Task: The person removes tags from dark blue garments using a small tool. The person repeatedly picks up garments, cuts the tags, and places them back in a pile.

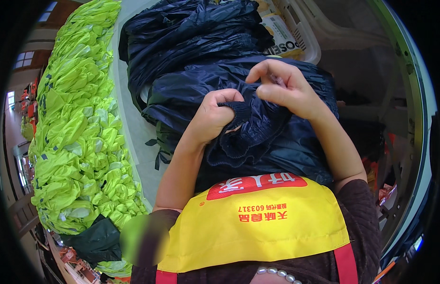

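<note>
My left hand [211, 116] is closed on the gathered, elasticated edge of a shiny dark navy garment [255, 135]. A ruffled band of that garment hangs below my fist, and a bit of skin shows through a gap in it. My right hand [293, 92] is raised just above and to the right of it, fingers curled toward the thumb. Something small and greyish shows between those fingers, too hidden to name. Under both hands spreads a heap of dark navy garments [191, 87] of the same glossy fabric.
To the left runs a long pile of bright yellow-green garments [82, 123] along a pale tabletop [137, 142]. A dark green cloth [94, 241] lies at its near end. At the far right stands a white plastic basket [307, 35] with packages. A yellow apron [258, 222] covers my front.
</note>
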A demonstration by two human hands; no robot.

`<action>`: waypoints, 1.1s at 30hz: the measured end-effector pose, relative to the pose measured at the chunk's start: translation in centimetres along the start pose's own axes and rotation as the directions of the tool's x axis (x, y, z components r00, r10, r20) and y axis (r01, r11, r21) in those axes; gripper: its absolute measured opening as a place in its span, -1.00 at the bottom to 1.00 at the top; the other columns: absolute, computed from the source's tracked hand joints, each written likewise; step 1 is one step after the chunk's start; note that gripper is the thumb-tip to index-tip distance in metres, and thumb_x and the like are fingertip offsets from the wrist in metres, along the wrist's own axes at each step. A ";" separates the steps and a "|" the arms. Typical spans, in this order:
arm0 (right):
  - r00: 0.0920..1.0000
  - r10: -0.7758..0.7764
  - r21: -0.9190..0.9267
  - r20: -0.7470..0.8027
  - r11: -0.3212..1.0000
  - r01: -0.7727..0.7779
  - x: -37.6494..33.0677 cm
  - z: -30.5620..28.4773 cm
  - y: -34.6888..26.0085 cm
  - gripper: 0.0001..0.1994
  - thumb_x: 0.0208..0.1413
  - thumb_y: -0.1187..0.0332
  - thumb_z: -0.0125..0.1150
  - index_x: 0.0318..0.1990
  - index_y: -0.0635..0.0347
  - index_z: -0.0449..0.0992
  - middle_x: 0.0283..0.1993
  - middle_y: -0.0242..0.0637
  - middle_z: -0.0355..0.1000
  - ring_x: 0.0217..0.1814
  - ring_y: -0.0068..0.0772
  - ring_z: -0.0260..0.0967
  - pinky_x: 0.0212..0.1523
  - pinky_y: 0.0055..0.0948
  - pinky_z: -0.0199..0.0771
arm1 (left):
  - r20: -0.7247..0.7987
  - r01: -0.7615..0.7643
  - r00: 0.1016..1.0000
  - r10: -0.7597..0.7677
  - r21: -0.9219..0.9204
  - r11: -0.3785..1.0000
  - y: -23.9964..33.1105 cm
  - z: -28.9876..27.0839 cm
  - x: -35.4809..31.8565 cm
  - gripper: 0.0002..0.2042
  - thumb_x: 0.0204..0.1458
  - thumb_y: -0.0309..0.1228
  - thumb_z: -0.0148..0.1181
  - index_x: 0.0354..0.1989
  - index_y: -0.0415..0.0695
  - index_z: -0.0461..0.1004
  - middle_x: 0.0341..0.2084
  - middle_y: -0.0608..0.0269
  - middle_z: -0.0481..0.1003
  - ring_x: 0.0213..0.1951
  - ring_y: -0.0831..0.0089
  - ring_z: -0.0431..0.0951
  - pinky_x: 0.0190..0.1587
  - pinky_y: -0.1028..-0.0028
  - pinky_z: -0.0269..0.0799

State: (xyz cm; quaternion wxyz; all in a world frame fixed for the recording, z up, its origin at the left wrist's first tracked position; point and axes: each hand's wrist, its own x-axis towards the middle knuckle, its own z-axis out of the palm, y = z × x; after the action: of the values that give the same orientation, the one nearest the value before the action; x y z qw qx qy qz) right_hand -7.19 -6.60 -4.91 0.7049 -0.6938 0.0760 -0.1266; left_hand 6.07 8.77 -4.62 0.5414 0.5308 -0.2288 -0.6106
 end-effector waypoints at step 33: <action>0.941 -0.043 -0.349 0.336 0.922 0.167 0.0 0.5 0.4 -0.56 0.20 0.02 -0.15 -0.37 0.28 0.40 -0.60 -0.23 0.25 -0.55 -0.30 0.23 -0.49 -0.41 0.21 | 0.089 -0.155 0.982 0.168 -0.136 0.979 -1.7 -1.8 0.0 -0.87 0.05 -0.40 0.00 -0.47 -0.19 0.30 -0.72 0.20 0.39 -0.73 0.58 0.32 -0.65 0.66 0.15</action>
State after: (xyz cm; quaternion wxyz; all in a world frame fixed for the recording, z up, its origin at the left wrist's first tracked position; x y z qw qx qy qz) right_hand -6.99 -6.15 -5.26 0.5552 -0.8293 -0.0552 -0.0327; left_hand 6.94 9.80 -6.70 0.6100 0.4433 -0.2585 -0.6038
